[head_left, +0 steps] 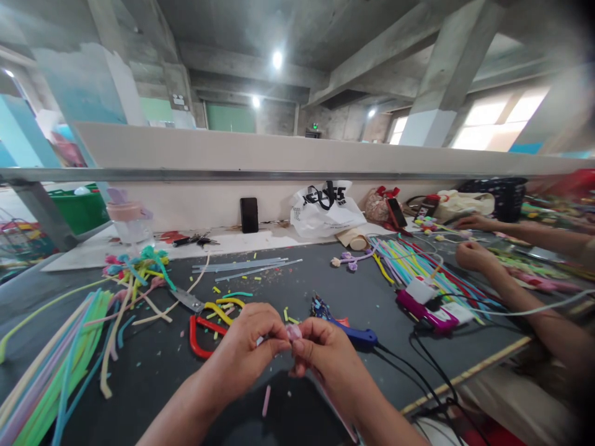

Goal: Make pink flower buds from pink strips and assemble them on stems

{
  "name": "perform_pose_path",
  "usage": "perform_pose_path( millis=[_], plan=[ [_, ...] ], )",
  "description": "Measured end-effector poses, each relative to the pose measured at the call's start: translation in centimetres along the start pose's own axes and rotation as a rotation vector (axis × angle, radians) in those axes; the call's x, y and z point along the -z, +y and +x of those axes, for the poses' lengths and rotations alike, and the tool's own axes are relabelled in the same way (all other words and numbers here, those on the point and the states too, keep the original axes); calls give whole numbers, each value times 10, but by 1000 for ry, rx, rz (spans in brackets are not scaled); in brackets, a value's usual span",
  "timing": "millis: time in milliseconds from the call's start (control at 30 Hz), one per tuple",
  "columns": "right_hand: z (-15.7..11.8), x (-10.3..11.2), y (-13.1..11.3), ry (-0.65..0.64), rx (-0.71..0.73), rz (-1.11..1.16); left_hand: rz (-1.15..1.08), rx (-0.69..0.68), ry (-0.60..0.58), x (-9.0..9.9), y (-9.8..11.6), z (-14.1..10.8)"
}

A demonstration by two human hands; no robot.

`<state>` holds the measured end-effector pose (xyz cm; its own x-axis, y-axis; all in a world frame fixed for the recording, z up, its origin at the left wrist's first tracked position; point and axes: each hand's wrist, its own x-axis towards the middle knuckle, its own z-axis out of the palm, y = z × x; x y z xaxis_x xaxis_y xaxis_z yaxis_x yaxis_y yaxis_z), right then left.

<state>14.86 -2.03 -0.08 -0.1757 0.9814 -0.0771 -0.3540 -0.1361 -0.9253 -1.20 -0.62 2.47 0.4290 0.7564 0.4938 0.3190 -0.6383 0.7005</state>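
Observation:
My left hand (264, 331) and my right hand (320, 348) meet above the dark tabletop, fingertips pinched together. Between them is a small curled pink pipe cleaner piece (294, 332), partly covered by the fingers. A thin pink strip (335, 406) trails down below my right hand; whether it joins the curled piece is hidden. Just left of my left hand lie cutters with red and yellow handles (201, 337). A blue glue gun (356, 334) rests beyond my right hand, its cable running right. One short pink piece (266, 401) lies on the table below the hands.
Pipe cleaner bundles lie at left (69, 365) and right (395, 263). Finished-looking colourful pieces (139, 263) sit behind the left bundle. A purple power strip (425, 313) with cables is at right, near a co-worker's hands (476, 255). A phone (249, 215) and white bag (325, 210) stand behind.

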Motion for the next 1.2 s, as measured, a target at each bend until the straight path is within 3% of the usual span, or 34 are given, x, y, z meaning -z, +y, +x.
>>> perform_pose_path(
  millis=[233, 467, 833, 1200],
  plan=[
    [0, -3, 1, 17, 24, 1, -42, 33, 4, -1, 2, 3],
    [-5, -8, -5, -85, -11, 132, -11, 45, 67, 6, -1, 6],
    [-3, -4, -2, 6, -17, 130, 111, -66, 97, 1, -3, -1],
    [-1, -4, 0, 32, 7, 101, 203, -73, 117, -2, -4, -2]
  ],
)
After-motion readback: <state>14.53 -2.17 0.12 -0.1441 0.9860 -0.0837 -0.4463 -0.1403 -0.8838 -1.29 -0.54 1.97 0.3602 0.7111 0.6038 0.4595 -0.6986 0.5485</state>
